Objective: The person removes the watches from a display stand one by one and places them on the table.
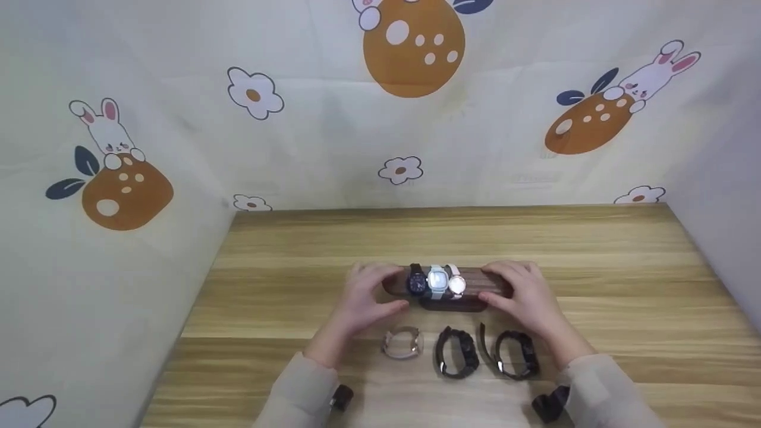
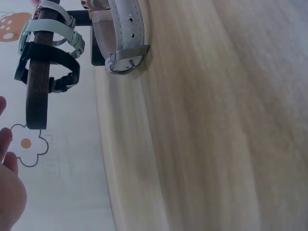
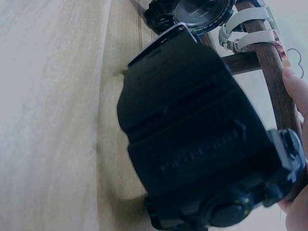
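A dark wooden watch stand [image 1: 472, 274] carries three watches on its bar: a black watch [image 1: 417, 283], a pale mint square-faced watch [image 1: 438, 281] and a white-strapped round watch [image 1: 457, 285]. My right hand [image 1: 526, 294] grips the bar near its right end, thumb in front and fingers behind. At the left end my left hand [image 1: 364, 297] is spread, its thumb apart from the bar; in the left wrist view the bar's end [image 2: 37, 113] stands free of the fingers. In front lie a light-strapped watch [image 1: 402, 343] and two black watches, one in the middle [image 1: 458, 353] and one at right [image 1: 516, 355].
The wooden tabletop [image 1: 285, 244] meets a patterned cloth wall [image 1: 321, 137] at the back, with more cloth at both sides. Black wrist devices show at the left sleeve [image 1: 303, 386] and right sleeve [image 1: 606, 386]. A black watch strap [image 3: 187, 110] fills much of the right wrist view.
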A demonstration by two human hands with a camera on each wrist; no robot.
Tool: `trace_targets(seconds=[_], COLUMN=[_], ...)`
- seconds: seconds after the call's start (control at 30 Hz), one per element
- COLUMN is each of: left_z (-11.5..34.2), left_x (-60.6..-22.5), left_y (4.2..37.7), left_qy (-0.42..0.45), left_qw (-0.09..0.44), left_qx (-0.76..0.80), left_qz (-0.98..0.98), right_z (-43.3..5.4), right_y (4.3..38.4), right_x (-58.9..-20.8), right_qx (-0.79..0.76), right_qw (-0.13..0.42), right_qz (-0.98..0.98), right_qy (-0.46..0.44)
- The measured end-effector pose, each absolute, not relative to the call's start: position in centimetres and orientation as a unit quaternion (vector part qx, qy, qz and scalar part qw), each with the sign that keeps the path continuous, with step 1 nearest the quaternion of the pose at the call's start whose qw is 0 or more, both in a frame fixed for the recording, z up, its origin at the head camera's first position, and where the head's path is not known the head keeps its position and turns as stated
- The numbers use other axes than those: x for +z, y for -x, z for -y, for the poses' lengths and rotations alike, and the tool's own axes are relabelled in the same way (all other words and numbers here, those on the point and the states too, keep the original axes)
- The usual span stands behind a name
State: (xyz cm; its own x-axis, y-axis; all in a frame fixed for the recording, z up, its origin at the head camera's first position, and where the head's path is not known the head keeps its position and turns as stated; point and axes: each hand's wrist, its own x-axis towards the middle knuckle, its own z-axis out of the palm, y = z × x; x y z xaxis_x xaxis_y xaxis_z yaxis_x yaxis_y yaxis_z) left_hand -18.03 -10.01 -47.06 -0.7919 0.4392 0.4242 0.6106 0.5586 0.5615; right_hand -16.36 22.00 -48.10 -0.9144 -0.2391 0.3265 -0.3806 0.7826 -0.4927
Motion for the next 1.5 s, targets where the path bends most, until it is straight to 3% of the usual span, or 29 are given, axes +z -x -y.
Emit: trace_targets(seconds=[0.53, 0.93, 1.13, 1.5], left_z=[8.1, 6.7, 6.9, 7.1], left_x=[-47.3, -47.2, -47.5, -47.5], left_y=[18.7, 19.4, 19.4, 19.6], left_qy=[0.246, 0.300, 0.321, 0.311], left_qw=[0.043, 0.053, 0.082, 0.087], left_qx=[-0.342, -0.273, -0.248, -0.226], left_qz=[0.906, 0.913, 0.910, 0.919], right_z=[-22.2, -22.1, -22.1, -22.0], right_y=[16.4, 16.4, 16.3, 16.4], right_x=[-48.1, -48.0, -48.2, -48.1], right_qx=[0.286, 0.283, 0.283, 0.285], right_qw=[0.117, 0.119, 0.115, 0.108], right_qz=[0.938, 0.939, 0.940, 0.941], right_qy=[-0.155, -0.158, -0.153, -0.150])
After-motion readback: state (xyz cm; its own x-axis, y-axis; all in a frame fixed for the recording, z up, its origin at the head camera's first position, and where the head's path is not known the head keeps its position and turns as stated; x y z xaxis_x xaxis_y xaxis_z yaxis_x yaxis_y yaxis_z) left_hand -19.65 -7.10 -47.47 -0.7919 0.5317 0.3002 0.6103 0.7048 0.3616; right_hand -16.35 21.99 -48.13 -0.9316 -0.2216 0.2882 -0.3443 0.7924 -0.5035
